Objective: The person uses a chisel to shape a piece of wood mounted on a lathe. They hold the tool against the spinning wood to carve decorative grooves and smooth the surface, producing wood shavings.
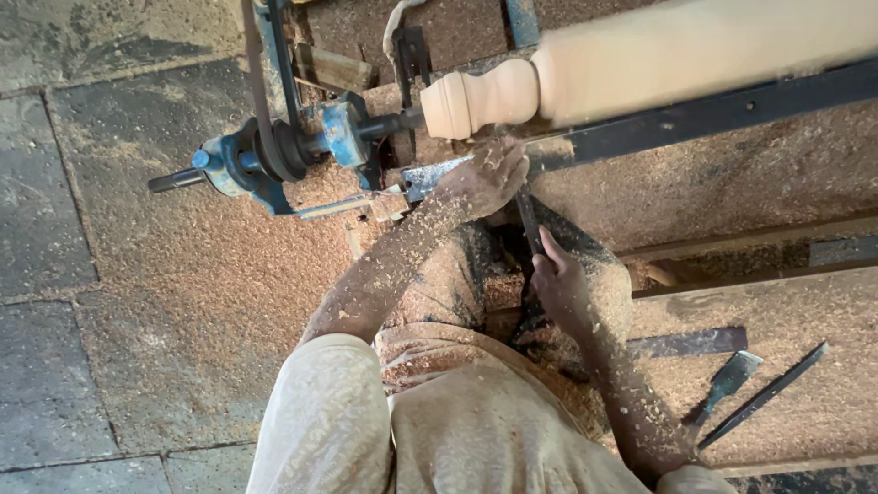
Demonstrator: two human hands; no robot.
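A pale turned wooden spindle is mounted on a lathe, its rounded end meeting the blue headstock. My left hand, dusted with shavings, presses the front of a dark turning chisel onto the black tool rest bar just under the spindle's rounded end. My right hand grips the chisel's handle end lower down, close to my body. The chisel's tip is hidden under my left hand.
Sawdust covers the ground and the lathe bed. A drive belt runs over the pulley at the headstock. Two spare chisels and a flat metal bar lie on the sawdust at lower right. Stone paving is at left.
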